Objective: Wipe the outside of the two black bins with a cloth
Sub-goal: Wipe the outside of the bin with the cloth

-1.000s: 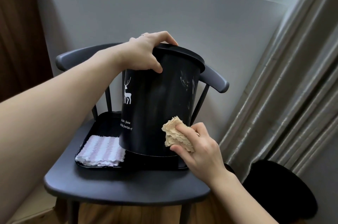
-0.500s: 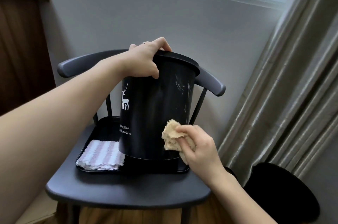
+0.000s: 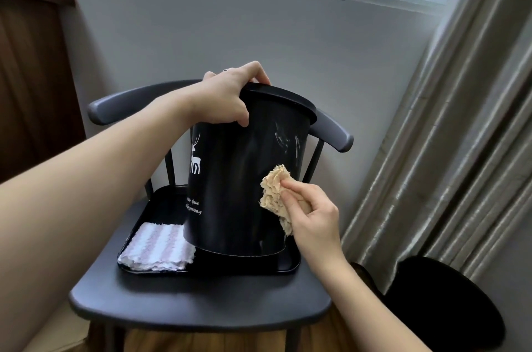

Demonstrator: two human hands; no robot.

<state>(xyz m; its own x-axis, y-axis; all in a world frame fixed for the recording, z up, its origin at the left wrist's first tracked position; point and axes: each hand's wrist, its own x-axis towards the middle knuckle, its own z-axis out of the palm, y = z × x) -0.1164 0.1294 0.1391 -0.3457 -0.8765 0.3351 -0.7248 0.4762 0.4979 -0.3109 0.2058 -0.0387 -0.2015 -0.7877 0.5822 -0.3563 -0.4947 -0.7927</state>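
Chair backrest (image 3: 331,128) crowds behind the bin (image 3: 239,179); striped cloth (image 3: 158,246) fills the tray's (image 3: 288,264) left.

A dark grey chair (image 3: 201,305) with a curved backrest stands on a wooden floor (image 3: 331,334), close to a pale wall. On its seat lies a black rectangular tray (image 3: 161,202), set toward the back and right of the seat, leaving the front of the seat bare. In the tray, a black bin (image 3: 244,179) with a white deer print stands tilted, and a folded pink-and-white striped cloth (image 3: 158,246) lies flat in the tray's front left corner, just beside the bin's base
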